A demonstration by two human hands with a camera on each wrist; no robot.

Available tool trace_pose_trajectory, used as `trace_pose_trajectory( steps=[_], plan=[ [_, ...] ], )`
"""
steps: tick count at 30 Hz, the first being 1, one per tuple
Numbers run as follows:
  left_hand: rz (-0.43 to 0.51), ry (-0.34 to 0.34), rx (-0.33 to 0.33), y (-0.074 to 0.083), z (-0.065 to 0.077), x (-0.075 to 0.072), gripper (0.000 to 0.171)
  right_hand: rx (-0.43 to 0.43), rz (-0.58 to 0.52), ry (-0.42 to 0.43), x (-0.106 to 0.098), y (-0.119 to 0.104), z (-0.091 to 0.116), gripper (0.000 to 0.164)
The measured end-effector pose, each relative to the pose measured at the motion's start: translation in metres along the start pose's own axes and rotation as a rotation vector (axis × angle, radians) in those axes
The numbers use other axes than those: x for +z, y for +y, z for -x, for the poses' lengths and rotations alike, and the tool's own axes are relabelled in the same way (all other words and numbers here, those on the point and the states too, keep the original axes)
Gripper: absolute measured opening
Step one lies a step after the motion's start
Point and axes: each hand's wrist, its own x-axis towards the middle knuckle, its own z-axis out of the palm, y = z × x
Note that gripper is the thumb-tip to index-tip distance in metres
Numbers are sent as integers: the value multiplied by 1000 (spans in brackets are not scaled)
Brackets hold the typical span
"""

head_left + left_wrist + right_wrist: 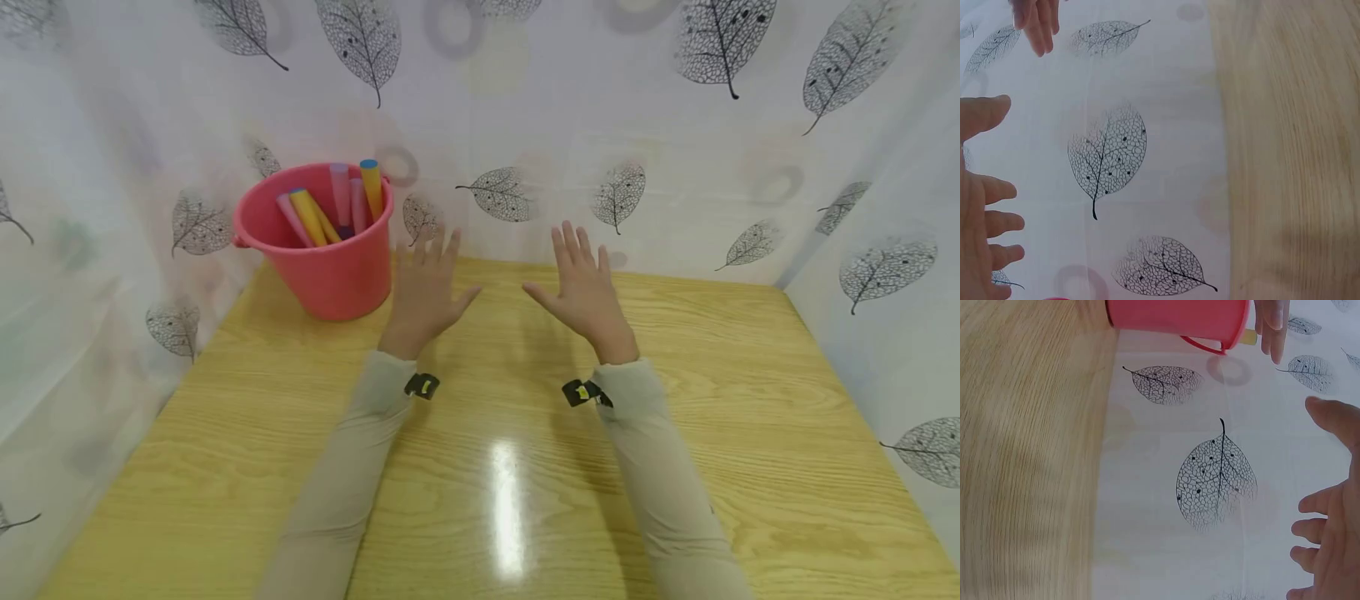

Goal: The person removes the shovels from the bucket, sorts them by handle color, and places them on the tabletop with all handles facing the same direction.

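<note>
My left hand [426, 298] is held out over the table with its fingers spread and nothing in it. Just to its left stands a pink bucket [330, 279] with several thick marker-like sticks [311, 218] in pink, purple and yellow, some blue-ended, leaning inside. My right hand [587, 302], likewise empty, spreads its fingers a short way to the right, its thumb pointing toward the left one. In the left wrist view the left fingers [1004, 223] reach in from the left edge. The right wrist view has the right fingers [1310, 531] at the right edge and the bucket [1179, 315] at the top.
A wood-grain table [720, 433] lies under both arms, with a bright light reflection near its front middle. White cloth printed with dark leaves [510, 196] hangs behind and along both sides. Each sleeve cuff carries a small black wrist device [422, 386].
</note>
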Motion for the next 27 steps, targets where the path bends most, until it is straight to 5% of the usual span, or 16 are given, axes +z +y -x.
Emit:
trace_pose_trajectory(
  steps=[5,13,27],
  plan=[
    [4,85,6,-9,3,-1,83,-26,-3,11,2,-7,-5,88],
    [51,350,14,-26,10,-1,66,-81,-40,47,5,-20,-14,84],
    [76,566,-70,-72,28,-8,51,-273,-19,217,18,-51,-41,70]
  ],
)
